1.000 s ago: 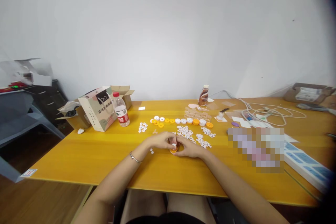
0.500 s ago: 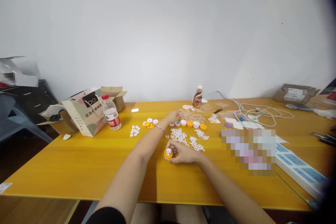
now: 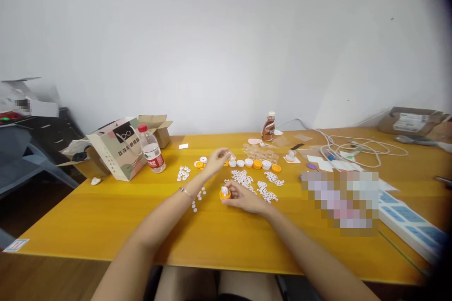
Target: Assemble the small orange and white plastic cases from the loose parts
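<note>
My right hand grips a small round orange base with a white piece standing on it, just above the table. Beyond it, my left hand has its fingers closed on a small clear plastic dome; its exact shape is blurred. Right of that hand runs a row of white and orange round bases, with clear plastic domes grouped behind. White lattice-like cut-outs lie near my right hand. Small white discs lie beside my left wrist.
White knobbed pieces and stacked white and orange rings lie left. Farther left stand a water bottle and a paper bag. A brown drink bottle stands behind. Cables and a power strip occupy the right.
My left hand has come back leftward from the clear domes with one in its fingers. My right hand still holds the orange base, slightly higher in view.
</note>
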### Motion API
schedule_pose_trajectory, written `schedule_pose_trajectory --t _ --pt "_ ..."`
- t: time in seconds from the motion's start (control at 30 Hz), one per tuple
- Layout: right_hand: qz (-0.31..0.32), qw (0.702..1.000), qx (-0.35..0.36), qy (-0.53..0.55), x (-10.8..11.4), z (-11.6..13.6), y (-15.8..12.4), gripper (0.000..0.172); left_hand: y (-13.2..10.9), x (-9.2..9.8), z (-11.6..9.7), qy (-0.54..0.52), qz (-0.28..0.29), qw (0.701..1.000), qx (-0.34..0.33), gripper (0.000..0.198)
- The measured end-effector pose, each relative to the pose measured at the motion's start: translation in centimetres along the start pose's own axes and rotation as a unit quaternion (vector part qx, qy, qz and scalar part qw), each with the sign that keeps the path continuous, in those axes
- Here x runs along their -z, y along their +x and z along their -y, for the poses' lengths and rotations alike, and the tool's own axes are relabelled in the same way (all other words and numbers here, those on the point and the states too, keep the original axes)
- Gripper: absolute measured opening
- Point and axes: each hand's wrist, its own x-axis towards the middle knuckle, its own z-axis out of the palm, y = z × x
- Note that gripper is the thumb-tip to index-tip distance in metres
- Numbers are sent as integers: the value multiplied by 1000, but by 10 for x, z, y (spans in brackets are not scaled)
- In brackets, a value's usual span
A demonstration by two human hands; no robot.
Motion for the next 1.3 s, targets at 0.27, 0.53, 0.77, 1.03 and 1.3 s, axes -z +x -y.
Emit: schedule_pose_trajectory --t 0.27,0.53,0.77,1.03,1.3 --pt "-146 989 -14 36 0 -3 10 32 -83 43 -5 -40 29 998 -44 30" --pt "-124 992 1 -35 4 -2 8 28 -91 28 -8 7 70 995 -65 27" --pt "-6 1000 -5 -14 -5 13 0 26 -90 59 -20 -98 264 957 -67 29" --pt "-96 989 29 -111 -6 12 5 27 -91 64 -38 71 146 985 -59 30" --pt "-109 973 37 -200 -3 9 3 27 -88 64 -40 124 187 969 -107 33"
